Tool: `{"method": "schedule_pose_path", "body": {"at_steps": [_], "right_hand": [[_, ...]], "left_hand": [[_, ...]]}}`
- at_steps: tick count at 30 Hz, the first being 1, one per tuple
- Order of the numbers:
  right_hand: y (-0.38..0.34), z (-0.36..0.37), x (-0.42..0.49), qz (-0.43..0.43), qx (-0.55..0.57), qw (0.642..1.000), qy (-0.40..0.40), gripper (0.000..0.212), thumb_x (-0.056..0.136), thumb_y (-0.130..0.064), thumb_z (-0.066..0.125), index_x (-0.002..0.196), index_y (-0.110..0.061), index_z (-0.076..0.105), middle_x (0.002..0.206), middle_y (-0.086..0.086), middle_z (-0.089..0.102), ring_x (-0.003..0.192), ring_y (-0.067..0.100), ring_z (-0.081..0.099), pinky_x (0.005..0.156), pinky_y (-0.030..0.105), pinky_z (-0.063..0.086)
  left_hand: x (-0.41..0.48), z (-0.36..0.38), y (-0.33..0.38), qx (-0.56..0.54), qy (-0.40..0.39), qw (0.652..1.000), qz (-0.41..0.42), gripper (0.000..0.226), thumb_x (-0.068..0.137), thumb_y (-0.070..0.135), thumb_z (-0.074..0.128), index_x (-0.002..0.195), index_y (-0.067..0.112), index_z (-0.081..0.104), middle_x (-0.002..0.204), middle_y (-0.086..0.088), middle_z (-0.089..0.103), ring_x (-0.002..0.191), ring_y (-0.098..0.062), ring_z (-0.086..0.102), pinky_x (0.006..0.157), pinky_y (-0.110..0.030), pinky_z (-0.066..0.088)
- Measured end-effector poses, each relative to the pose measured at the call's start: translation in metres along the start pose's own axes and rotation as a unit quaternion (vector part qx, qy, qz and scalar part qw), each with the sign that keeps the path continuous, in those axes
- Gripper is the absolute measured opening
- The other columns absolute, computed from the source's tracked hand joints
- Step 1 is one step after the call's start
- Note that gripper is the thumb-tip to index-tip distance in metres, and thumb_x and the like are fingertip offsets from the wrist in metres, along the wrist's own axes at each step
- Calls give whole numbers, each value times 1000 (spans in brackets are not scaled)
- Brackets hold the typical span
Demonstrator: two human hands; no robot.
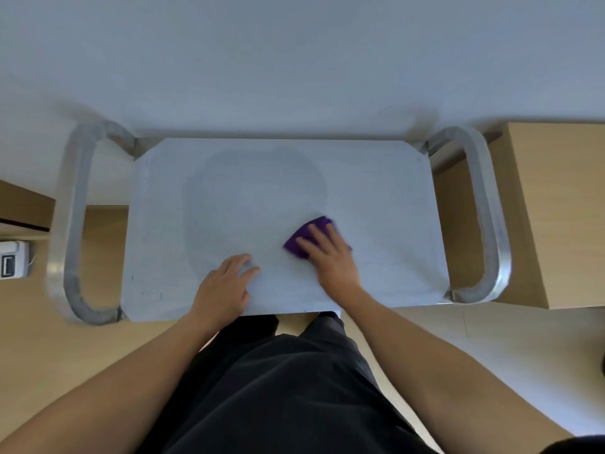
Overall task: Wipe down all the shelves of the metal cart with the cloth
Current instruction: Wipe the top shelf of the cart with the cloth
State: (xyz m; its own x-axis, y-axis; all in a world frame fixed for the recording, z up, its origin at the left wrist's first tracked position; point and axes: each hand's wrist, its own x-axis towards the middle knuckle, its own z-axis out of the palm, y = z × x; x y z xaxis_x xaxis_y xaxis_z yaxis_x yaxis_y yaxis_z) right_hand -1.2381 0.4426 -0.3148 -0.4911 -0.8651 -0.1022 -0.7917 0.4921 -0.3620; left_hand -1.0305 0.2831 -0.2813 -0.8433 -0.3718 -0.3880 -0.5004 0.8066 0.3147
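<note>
While the purple cloth [302, 239] is pressed flat under the spread fingers of the right hand [330, 257], near the front of the top shelf [376, 191], the left hand [226, 286] is laid open on the bare metal beside it. With a hard push the metal cart [154, 290] could be shoved away, and the corners could be missed. The cloth is seen to be soft and fuzzy; the shelf is smooth, flat and grey, with a looped tube handle [76, 224] at each end.
</note>
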Motion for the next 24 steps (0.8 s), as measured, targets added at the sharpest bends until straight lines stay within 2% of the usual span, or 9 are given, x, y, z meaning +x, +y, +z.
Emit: {"method": "schedule_pose_path", "body": {"at_steps": [2,4,6,8,10,13,16,21,24], "right_hand": [[17,-8,3,145,5,989,14,51,96,-9,47,143,-30,47,158,3,33,149,36,17,118,50,27],[7,-7,13,304,37,951,50,48,101,-16,38,146,-33,39,162,-2,22,151,33,8,121,48,19],[-29,5,25,373,33,926,56,53,100,-14,38,149,-33,33,164,-2,15,151,35,4,123,48,10],[-76,24,28,283,2,958,40,62,93,-7,43,150,-31,32,164,1,15,151,38,3,122,50,9],[-111,42,20,125,15,992,-12,66,91,-4,48,148,-33,34,163,-1,18,151,38,1,122,51,11],[-108,42,18,-13,6,998,-57,69,90,-4,55,147,-36,33,163,-5,20,152,31,2,123,44,7],[-66,24,22,50,-3,999,-14,60,92,-5,51,145,-32,43,159,-1,30,151,34,13,122,44,19],[-31,4,21,344,27,938,22,55,100,-14,37,151,-34,28,164,-4,12,152,32,1,124,45,12],[-78,21,33,336,-12,942,16,65,94,-9,41,153,-32,22,165,1,7,151,37,0,124,47,1]], "left_hand": [[-5,-1,-13,4,-6,1000,15,55,83,10,53,137,20,51,152,-3,36,139,-23,35,91,-39,49],[-9,1,-21,1,-14,1000,27,58,85,11,49,142,21,45,157,1,28,143,-21,27,99,-38,45],[-13,5,-26,-9,-22,999,30,60,87,12,47,145,22,39,160,3,20,146,-20,21,105,-39,41],[-16,6,-29,-8,-29,999,33,62,87,14,47,147,22,36,161,3,18,147,-20,18,108,-37,39],[-16,6,-32,11,-31,999,34,63,86,15,51,147,22,37,160,0,21,146,-20,21,108,-36,39],[-16,4,-36,22,-33,999,31,64,87,16,54,148,22,35,159,-1,23,146,-19,22,109,-36,38],[-15,3,-39,-5,-38,998,40,63,87,14,48,148,24,34,161,7,14,147,-16,16,110,-35,36],[-14,2,-36,-26,-38,998,38,62,87,14,43,147,27,34,161,11,11,148,-13,12,110,-35,34],[-13,2,-36,-16,-35,998,41,61,87,15,46,146,25,37,161,9,14,147,-15,16,109,-35,37]]}}
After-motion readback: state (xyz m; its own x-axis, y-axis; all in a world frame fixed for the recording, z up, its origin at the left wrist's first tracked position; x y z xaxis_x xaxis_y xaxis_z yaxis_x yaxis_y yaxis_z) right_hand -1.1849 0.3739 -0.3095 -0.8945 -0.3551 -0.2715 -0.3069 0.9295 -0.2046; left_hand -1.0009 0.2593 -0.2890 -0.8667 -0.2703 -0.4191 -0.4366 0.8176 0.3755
